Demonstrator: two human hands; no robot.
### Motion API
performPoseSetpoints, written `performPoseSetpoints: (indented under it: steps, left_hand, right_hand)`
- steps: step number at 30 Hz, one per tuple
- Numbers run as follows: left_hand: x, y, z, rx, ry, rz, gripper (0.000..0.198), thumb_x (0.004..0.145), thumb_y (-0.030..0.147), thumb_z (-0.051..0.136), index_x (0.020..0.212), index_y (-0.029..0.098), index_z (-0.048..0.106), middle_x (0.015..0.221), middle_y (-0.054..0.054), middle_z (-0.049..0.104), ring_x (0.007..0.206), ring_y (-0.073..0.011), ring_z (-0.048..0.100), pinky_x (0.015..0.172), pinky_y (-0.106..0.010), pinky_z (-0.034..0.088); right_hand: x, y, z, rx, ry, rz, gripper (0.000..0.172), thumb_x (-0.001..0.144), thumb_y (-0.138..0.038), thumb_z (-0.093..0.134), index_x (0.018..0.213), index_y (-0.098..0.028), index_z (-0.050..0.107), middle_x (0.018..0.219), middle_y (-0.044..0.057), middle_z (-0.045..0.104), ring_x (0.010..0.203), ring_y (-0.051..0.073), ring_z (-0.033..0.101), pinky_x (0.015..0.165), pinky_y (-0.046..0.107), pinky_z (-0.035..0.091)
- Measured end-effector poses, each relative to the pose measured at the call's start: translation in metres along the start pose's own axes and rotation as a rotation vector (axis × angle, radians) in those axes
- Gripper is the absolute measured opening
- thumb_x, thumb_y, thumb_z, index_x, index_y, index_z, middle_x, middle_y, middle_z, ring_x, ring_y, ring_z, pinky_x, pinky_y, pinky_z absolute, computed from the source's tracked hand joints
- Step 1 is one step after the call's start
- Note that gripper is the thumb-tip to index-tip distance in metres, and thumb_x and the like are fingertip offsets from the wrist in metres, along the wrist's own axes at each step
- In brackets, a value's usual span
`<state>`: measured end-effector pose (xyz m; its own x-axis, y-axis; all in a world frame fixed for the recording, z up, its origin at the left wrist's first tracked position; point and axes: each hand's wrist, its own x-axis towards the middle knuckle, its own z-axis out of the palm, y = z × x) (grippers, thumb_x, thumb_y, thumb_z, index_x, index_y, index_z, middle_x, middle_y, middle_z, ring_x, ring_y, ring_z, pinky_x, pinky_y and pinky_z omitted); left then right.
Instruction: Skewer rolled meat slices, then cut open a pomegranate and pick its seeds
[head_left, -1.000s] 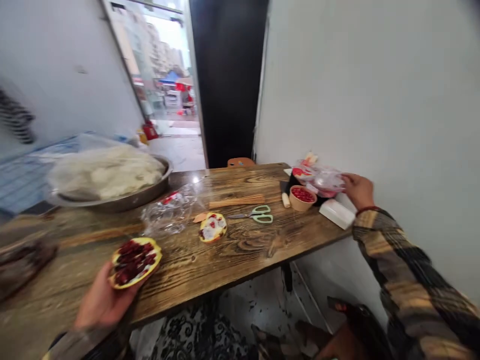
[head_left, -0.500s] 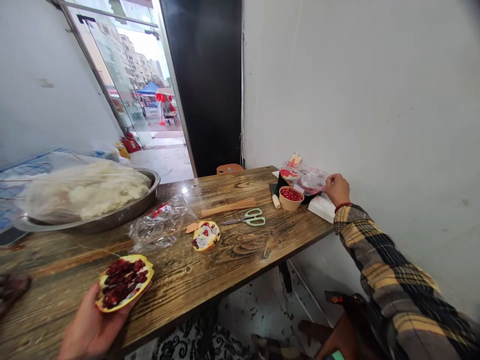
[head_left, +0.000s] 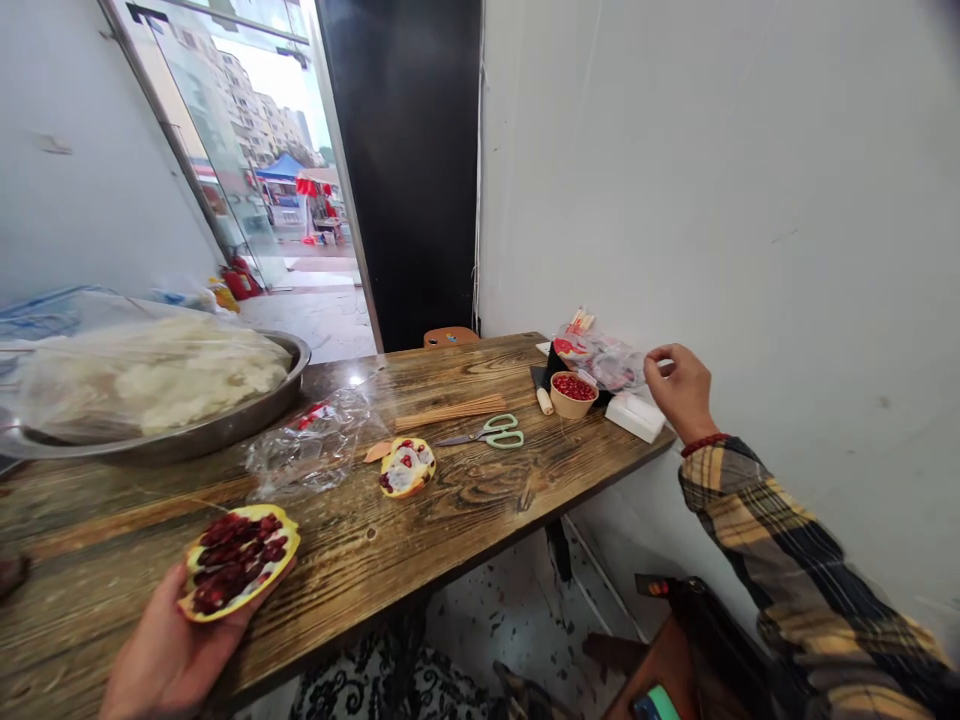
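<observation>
Pomegranate (head_left: 238, 562), cut half, held over the table (head_left: 337, 565) by the left hand (head_left: 169, 640), fingers cupped beneath. Scissors (head_left: 486, 434) lie mid-table. Right hand (head_left: 681, 390) (thumb and forefinger pressed together, anything between them indiscernible) is raised beside the bag (head_left: 611, 362).

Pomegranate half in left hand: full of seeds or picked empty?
Mostly full: dark red seeds cover most of the cut face of the pomegranate half in the left hand.

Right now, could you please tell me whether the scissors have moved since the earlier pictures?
No: judged against the table, the scissors keep the same place near the sticks.
</observation>
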<state>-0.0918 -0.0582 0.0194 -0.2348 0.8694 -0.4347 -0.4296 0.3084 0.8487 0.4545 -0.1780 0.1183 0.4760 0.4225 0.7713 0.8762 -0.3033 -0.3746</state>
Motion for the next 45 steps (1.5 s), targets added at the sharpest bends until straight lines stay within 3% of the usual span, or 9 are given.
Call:
performPoseSetpoints:
  steps: [3, 7, 13, 23, 26, 32, 36, 41, 45]
  left_hand:
    - [-0.008, -0.002, -0.002, -0.024, -0.152, -0.006, 0.036, 0.091, 0.023, 0.036, 0.106, 0.023, 0.069, 0.098, -0.001, 0.075, 0.097, -0.0221, 0.069, 0.062, -0.028, 0.061]
    - [-0.036, -0.008, -0.008, -0.161, -0.224, -0.041, 0.039, 0.095, 0.025, 0.033, 0.122, 0.014, 0.06, 0.091, -0.007, 0.076, 0.081, -0.0212, 0.072, 0.074, -0.038, 0.06]
    - [-0.081, -0.017, -0.04, -0.294, -0.154, -0.069, 0.044, 0.096, 0.032, 0.035, 0.127, 0.008, 0.056, 0.093, -0.013, 0.075, 0.088, -0.0253, 0.071, 0.09, -0.045, 0.053]
    - [-0.111, -0.026, -0.097, -0.431, -0.113, 0.036, 0.042, 0.094, 0.035, 0.044, 0.125, 0.01, 0.057, 0.106, -0.013, 0.072, 0.1, -0.0261, 0.068, 0.096, -0.044, 0.05]
    - [-0.106, -0.028, -0.102, -0.455, -0.069, 0.04, 0.043, 0.094, 0.037, 0.042, 0.124, 0.011, 0.059, 0.106, -0.013, 0.072, 0.096, -0.0255, 0.069, 0.095, -0.045, 0.05]
    - [-0.101, -0.028, -0.097, -0.485, -0.094, 0.024, 0.044, 0.095, 0.037, 0.042, 0.126, 0.011, 0.057, 0.106, -0.012, 0.072, 0.097, -0.0244, 0.069, 0.096, -0.043, 0.049]
    - [-0.102, -0.034, -0.084, -0.485, -0.16, 0.004, 0.043, 0.094, 0.036, 0.043, 0.126, 0.011, 0.058, 0.107, -0.011, 0.072, 0.095, -0.0222, 0.069, 0.095, -0.038, 0.05]
    - [-0.116, -0.053, -0.062, -0.453, -0.175, -0.046, 0.04, 0.093, 0.036, 0.045, 0.122, 0.013, 0.061, 0.108, -0.01, 0.072, 0.097, -0.0219, 0.069, 0.096, -0.036, 0.05]
    - [-0.126, -0.066, -0.045, -0.447, -0.213, -0.057, 0.043, 0.093, 0.037, 0.046, 0.127, 0.015, 0.058, 0.115, -0.01, 0.069, 0.106, -0.0239, 0.065, 0.1, -0.039, 0.047]
  right_hand:
    - [-0.02, -0.052, 0.001, 0.242, -0.16, -0.083, 0.019, 0.08, -0.026, 0.052, 0.092, -0.019, 0.066, 0.086, 0.005, 0.071, 0.056, 0.014, 0.059, 0.062, 0.028, 0.047]
    - [-0.065, -0.129, 0.031, 0.56, -0.568, -0.132, 0.021, 0.08, -0.03, 0.054, 0.091, -0.019, 0.068, 0.085, 0.005, 0.072, 0.052, 0.014, 0.059, 0.052, 0.027, 0.046]
    - [-0.147, -0.238, 0.085, 0.865, -1.046, -0.217, 0.025, 0.081, -0.032, 0.053, 0.091, -0.018, 0.072, 0.075, 0.003, 0.073, 0.047, 0.014, 0.06, 0.05, 0.026, 0.046]
    - [-0.213, -0.359, 0.13, 0.922, -1.174, -0.441, 0.032, 0.084, -0.038, 0.05, 0.084, -0.019, 0.075, 0.053, 0.001, 0.067, 0.054, 0.02, 0.065, 0.06, 0.03, 0.047]
    - [-0.215, -0.366, 0.133, 0.938, -1.182, -0.478, 0.033, 0.085, -0.04, 0.052, 0.089, -0.017, 0.074, 0.062, 0.004, 0.069, 0.057, 0.02, 0.065, 0.066, 0.033, 0.049]
    - [-0.21, -0.335, 0.104, 1.087, -1.012, -0.52, 0.052, 0.082, -0.041, 0.059, 0.131, -0.023, 0.052, 0.124, 0.012, 0.059, 0.086, 0.023, 0.064, 0.078, 0.04, 0.053]
    - [-0.232, -0.314, 0.068, 1.218, -1.194, -0.719, 0.091, 0.074, -0.041, 0.072, 0.149, -0.033, 0.021, 0.147, 0.009, 0.038, 0.12, 0.028, 0.053, 0.098, 0.046, 0.047]
    - [-0.268, -0.306, 0.049, 1.231, -1.256, -0.688, 0.118, 0.064, -0.04, 0.081, 0.152, -0.033, 0.002, 0.157, 0.009, 0.022, 0.143, 0.031, 0.023, 0.115, 0.053, 0.025]
    - [-0.274, -0.299, 0.044, 1.226, -1.25, -0.541, 0.118, 0.062, -0.034, 0.083, 0.151, -0.033, 0.004, 0.155, 0.009, 0.026, 0.142, 0.03, 0.027, 0.115, 0.052, 0.027]
